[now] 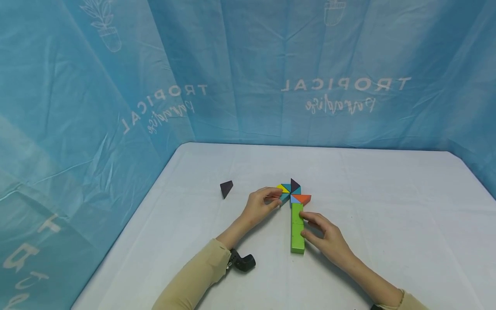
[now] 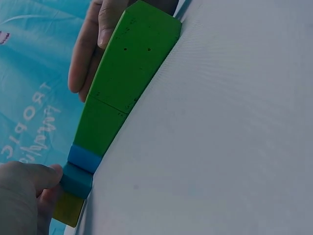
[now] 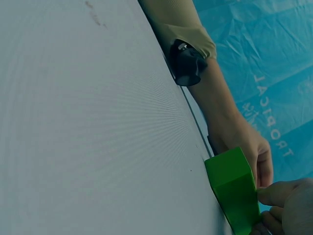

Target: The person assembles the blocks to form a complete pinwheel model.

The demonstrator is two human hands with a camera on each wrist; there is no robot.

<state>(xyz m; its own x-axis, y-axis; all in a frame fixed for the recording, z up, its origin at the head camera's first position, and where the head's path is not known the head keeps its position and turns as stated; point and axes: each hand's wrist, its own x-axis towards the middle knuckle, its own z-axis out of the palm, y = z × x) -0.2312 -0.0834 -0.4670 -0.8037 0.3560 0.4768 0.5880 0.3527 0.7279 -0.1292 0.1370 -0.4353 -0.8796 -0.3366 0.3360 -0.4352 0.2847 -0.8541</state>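
On the white table stands a pinwheel of small triangular blocks: a yellow block (image 1: pixel 281 187), teal blocks (image 1: pixel 284 198), a dark block (image 1: pixel 295 185), an orange block (image 1: pixel 302 198) and a light blue block (image 1: pixel 294 199). Two green blocks (image 1: pixel 297 228) lie end to end below it, like a stem. My left hand (image 1: pixel 260 204) touches the pinwheel's left side; its thumb meets the teal block (image 2: pixel 77 179) in the left wrist view. My right hand (image 1: pixel 326 238) rests its thumb and fingertip against the right side of the green blocks. Part of the pinwheel is hidden behind the left fingers.
A separate dark four-sided block (image 1: pixel 226 188) lies left of the pinwheel. The white tabletop (image 1: pixel 387 215) extends to a blue printed curtain (image 1: pixel 248 86) at the back and left. A black wrist camera (image 1: pixel 243 262) hangs under the left sleeve, close above the table.
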